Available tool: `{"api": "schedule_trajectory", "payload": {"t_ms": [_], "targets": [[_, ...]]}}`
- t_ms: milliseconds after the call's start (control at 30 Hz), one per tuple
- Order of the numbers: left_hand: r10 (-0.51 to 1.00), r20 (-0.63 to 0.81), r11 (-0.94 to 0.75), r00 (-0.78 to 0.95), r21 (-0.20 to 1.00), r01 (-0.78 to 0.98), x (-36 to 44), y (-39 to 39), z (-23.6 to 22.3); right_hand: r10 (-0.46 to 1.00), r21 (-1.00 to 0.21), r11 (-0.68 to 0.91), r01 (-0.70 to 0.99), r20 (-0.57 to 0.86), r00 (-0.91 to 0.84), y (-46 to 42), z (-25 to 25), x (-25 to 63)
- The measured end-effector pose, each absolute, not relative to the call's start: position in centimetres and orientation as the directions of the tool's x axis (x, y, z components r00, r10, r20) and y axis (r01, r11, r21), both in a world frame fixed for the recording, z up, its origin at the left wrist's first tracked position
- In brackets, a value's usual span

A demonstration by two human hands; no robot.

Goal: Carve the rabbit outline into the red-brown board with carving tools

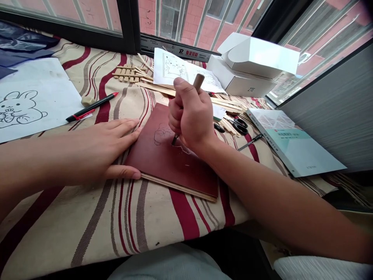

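Carving | your right hand (190,118) fists the gouge (198,81) | open left hand (113,146) braces maroon block (177,175) from 9 o'clock | cut shallow

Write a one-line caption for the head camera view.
The right hand holds a carving tool to a red block; the left hand steadies it.

I'm reading "ZTE" printed in dark letters on the side of the white cardboard box (241,82) near the window. A long pale label strip (175,51) running along the black window frame is showing a "TP" logo beside Chinese characters (too blurred for me to be sure of them). The pale teal-and-white paperback book (291,144) is carrying small, unreadable cover print.
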State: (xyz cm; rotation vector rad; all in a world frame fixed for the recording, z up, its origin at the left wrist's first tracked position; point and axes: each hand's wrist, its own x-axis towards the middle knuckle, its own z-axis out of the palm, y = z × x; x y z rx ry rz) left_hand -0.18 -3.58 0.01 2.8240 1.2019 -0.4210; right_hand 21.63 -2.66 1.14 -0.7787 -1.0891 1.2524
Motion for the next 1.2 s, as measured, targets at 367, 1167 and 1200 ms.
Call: {"api": "schedule_trajectory", "payload": {"t_ms": [367, 1167, 1200], "targets": [[0.69, -0.223, -0.713, 0.689, -0.048, 0.699, -0.9, -3.0, -0.5, 0.991, -0.934, 0.132, -0.333, 0.124, 0.046, -2.5, 1.4, 21.5], [0.713, -0.254, -0.688, 0.654, -0.074, 0.722, -1.0, -3.7, -0.1, 0.892, -0.909, 0.4, -0.112, 0.415, -0.18, -1.8, 4.3, 26.7], [0.709, -0.246, -0.694, 0.661, -0.078, 0.716, -1.1, -3.7, -0.2, 0.87, -0.881, 0.473, 0.001, 0.467, -0.158, -2.4, 5.1, 27.3]]}}
